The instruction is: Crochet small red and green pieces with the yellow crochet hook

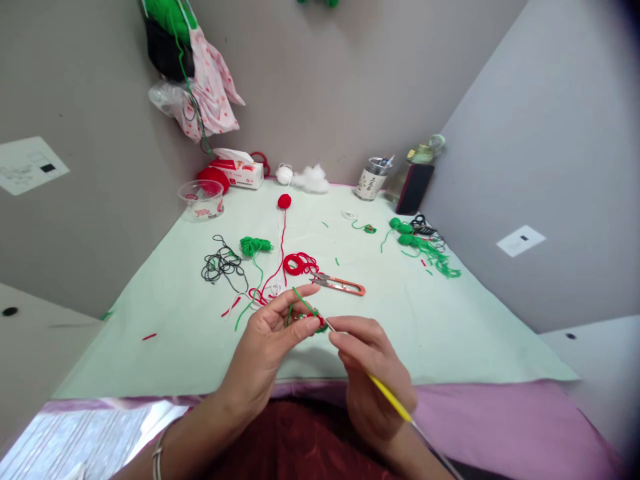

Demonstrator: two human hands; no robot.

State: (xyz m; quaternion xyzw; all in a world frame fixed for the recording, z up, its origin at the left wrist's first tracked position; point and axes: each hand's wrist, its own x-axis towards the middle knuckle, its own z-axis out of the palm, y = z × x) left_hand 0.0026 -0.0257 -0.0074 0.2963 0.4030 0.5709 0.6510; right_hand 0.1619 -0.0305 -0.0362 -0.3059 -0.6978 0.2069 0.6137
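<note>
My left hand point(273, 333) pinches a small red and green crocheted piece point(319, 323) between thumb and fingers, with green yarn point(303, 299) running over its raised index finger. My right hand point(367, 357) is closed around a crochet hook with a yellow handle point(390, 398). The metal tip of the hook meets the right edge of the small piece. Just beyond my hands lie orange-handled thread snips point(343, 285) and a coil of red yarn point(299, 264). How the yarn sits on the hook tip is too small to tell.
Left on the table point(450, 333) are tangled black cord point(220, 265), a green yarn bundle point(255, 246) and a plastic tub point(203, 201). A red ball point(285, 201), tissue box point(243, 172) and white stuffing point(313, 179) lie farther back. Green pieces point(406, 239), a pen holder point(371, 180) and a phone point(415, 189) are at right.
</note>
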